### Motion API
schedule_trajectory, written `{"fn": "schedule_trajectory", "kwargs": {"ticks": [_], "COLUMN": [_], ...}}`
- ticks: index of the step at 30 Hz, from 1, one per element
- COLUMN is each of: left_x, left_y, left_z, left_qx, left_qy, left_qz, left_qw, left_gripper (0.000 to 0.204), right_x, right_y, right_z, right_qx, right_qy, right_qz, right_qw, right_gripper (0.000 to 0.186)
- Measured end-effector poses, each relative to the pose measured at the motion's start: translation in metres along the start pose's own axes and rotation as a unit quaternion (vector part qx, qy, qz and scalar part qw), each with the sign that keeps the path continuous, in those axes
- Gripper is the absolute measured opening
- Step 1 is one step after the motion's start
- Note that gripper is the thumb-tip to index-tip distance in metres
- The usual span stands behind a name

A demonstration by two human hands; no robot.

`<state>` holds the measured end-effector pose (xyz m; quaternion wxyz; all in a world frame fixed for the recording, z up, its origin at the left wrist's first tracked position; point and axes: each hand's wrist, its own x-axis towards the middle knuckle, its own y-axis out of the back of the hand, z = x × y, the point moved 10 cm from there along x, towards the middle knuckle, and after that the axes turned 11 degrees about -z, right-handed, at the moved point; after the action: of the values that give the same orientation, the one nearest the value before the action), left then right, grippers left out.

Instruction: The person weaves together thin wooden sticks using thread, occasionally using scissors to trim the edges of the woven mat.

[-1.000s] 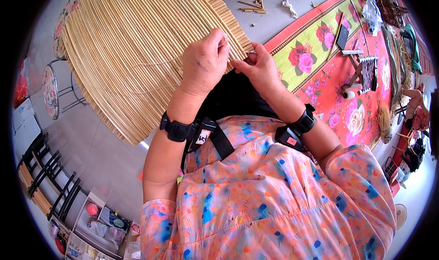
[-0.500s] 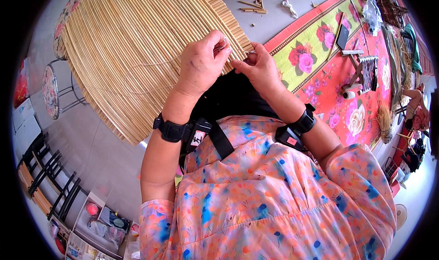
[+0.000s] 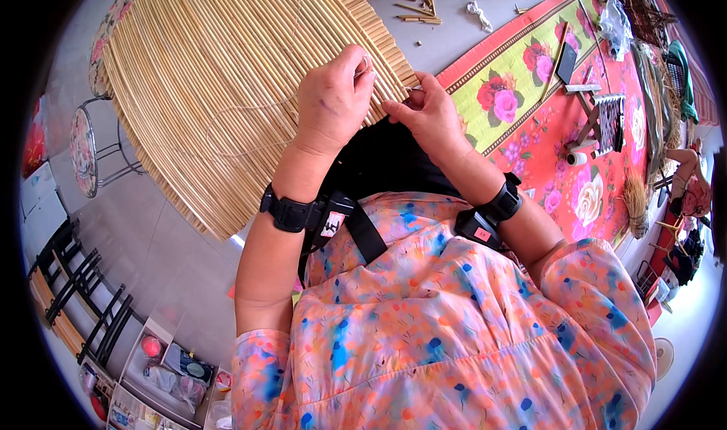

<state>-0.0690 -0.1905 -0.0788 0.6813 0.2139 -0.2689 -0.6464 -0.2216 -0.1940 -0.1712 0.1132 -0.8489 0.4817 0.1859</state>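
Note:
A large mat of straw-coloured stalks [image 3: 204, 74], laid side by side, slopes across the upper left in front of me. Over its right part my left hand [image 3: 330, 101] is closed, thumb and fingers pinching a thin pale thread [image 3: 363, 63]. Slack loops of the thread trail over the stalks to the left. At the mat's near right corner my right hand [image 3: 430, 118] grips the ends of the outermost stalks between thumb and fingers. What else those fingertips hold is hidden. Each wrist wears a black strap with a small device.
A floral cloth [image 3: 522, 157] spreads to the right, bearing a phone [image 3: 566, 62], a small folding stool [image 3: 600, 123] and a thread spool [image 3: 577, 158]. Cut stalks [image 3: 416, 10] lie beyond the mat. Round stools [image 3: 84, 151] stand left; an open drawer box [image 3: 163, 369] is lower left.
My left hand has shifted slightly up and to the left with the thread, a little further from my right hand. The right hand and the mat have hardly moved.

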Motion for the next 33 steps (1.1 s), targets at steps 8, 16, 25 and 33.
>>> {"fn": "schedule_trajectory", "kwargs": {"ticks": [8, 16, 25, 33], "left_x": [-0.006, -0.005, -0.006, -0.007], "left_y": [-0.002, -0.007, -0.003, -0.004], "left_z": [-0.008, -0.001, -0.002, -0.004], "left_qx": [-0.113, -0.081, -0.083, -0.084], "left_qy": [0.017, 0.000, 0.004, 0.001], "left_qz": [-0.043, -0.059, -0.049, -0.049], "left_qw": [0.993, 0.995, 0.995, 0.995], "left_gripper": [0.015, 0.014, 0.013, 0.013], "right_x": [0.000, 0.000, 0.000, -0.001], "right_y": [0.000, 0.000, -0.001, -0.001], "right_z": [-0.001, 0.000, -0.001, -0.001], "right_qx": [-0.020, 0.005, 0.005, 0.015], "right_qy": [-0.004, -0.003, -0.003, 0.001], "right_qz": [-0.002, -0.001, -0.004, -0.003], "right_qw": [1.000, 1.000, 1.000, 1.000], "right_gripper": [0.059, 0.057, 0.056, 0.056]}}
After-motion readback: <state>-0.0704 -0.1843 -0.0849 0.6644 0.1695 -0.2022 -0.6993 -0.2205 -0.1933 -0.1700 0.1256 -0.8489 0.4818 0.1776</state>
